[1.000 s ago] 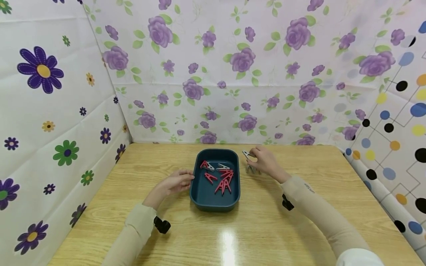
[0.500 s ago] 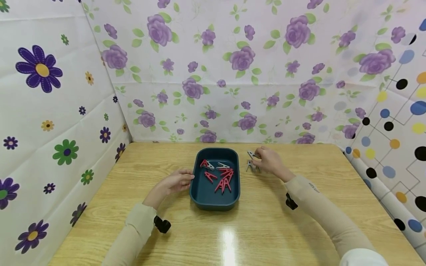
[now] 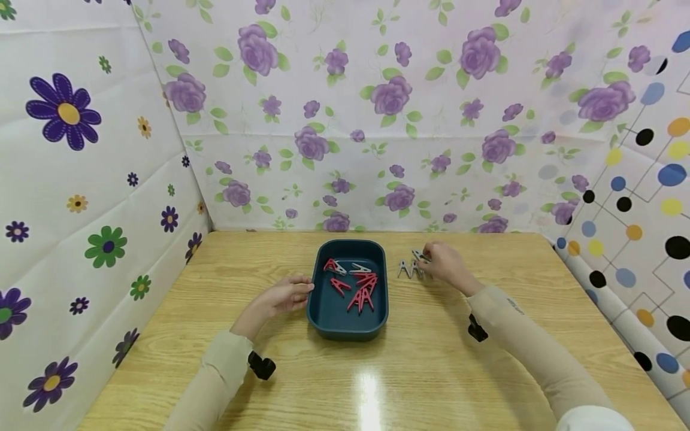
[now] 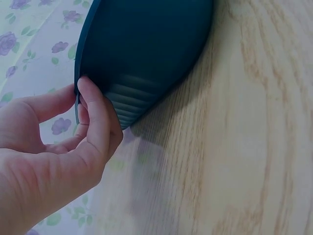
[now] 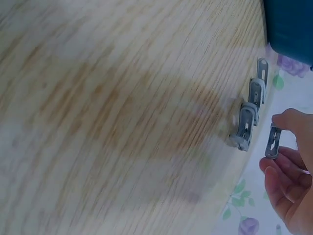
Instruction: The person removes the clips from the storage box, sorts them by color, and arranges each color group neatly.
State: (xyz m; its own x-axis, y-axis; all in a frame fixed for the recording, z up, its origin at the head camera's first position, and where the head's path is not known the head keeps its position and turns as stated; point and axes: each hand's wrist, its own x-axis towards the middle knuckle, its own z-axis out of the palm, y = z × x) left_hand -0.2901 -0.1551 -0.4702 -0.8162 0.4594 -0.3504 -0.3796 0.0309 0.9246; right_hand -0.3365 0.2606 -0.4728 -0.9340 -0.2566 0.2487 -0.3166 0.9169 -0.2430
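My left hand (image 3: 284, 296) holds the left rim of a dark teal plastic bin (image 3: 347, 334). In the left wrist view its thumb and forefinger pinch the rim (image 4: 77, 68). Just right of the bin, my right hand (image 3: 448, 266) pinches a grey clothespin (image 5: 273, 142) between thumb and fingertips, above the table. Beside and below it, a short row of grey clothespins (image 5: 246, 120) stands on the wood. Inside the bin lie several red clothespins (image 3: 340, 286) and a couple of whitish clothespins (image 3: 360, 269), mostly toward the back and right side.
The bin stands on a light wooden table (image 3: 334, 383) with a glare spot near its front. A flowered cloth (image 3: 350, 179) hangs behind the table's back edge. Patterned cloths (image 3: 81, 239) also cover the left and right sides.
My right hand has moved to the right and slightly toward me with the grey clothespin, so more of the row on the table shows. The left hand stays on the bin's rim.
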